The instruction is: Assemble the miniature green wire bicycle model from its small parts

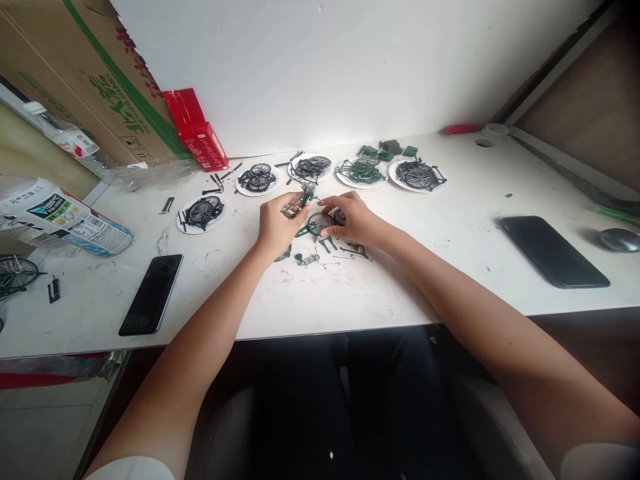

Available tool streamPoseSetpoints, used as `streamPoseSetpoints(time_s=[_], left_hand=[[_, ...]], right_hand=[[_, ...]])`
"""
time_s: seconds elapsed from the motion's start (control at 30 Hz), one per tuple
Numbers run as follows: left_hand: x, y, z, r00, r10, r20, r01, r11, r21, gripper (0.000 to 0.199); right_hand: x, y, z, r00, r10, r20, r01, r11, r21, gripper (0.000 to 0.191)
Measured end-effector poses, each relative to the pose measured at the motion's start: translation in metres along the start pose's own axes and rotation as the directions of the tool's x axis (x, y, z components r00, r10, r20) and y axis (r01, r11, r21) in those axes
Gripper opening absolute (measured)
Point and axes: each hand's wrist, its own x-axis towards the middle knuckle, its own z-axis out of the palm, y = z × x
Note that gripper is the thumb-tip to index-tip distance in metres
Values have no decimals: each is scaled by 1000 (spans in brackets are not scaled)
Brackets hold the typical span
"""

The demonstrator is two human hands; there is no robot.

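My left hand is closed around a small dark-green model bicycle frame, raised over the table with a grey part at its top. Close by on the right, my right hand has its fingers curled towards the frame. A thin piece shows at its fingertips, too small to name. Its thumb is beside a spoked model wheel; a second wheel is partly hidden under the palm. Nearer me lie loose green pieces, a small grey rack-like part and thin wires.
Paper plates of model wheels and frames stand in a row behind, among them a plate of green parts. A phone lies left, a dark flat slab and a mouse right. A red box leans by the carton.
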Motion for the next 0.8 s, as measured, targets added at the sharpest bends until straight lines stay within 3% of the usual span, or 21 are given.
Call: streamPoseSetpoints(time_s=[0.17,0.33,0.43,0.53,0.67,0.8], left_hand=[[2,1,0,999,-42,-8,42,996,-73,24],[7,-1,2,990,-126,-57,108,961,-253,33],[10,-2,2,977,-205,-63,165,906,-389,41],[10,0,1,969,-245,-18,210,864,-457,47],[9,4,-1,959,-281,39,267,848,-458,50],[9,3,-3,940,-334,71,330,837,-437,52]], right_hand=[[1,-3,0,995,22,-93,-19,999,34,64],[5,-4,-3,977,59,-204,-37,993,112,28],[6,-6,-7,935,55,-350,-35,997,62,35],[4,-10,-11,885,145,-443,-116,989,92,44],[2,-15,-13,884,255,-392,-174,957,231,48],[3,-17,-9,910,240,-339,-108,925,363,44]])
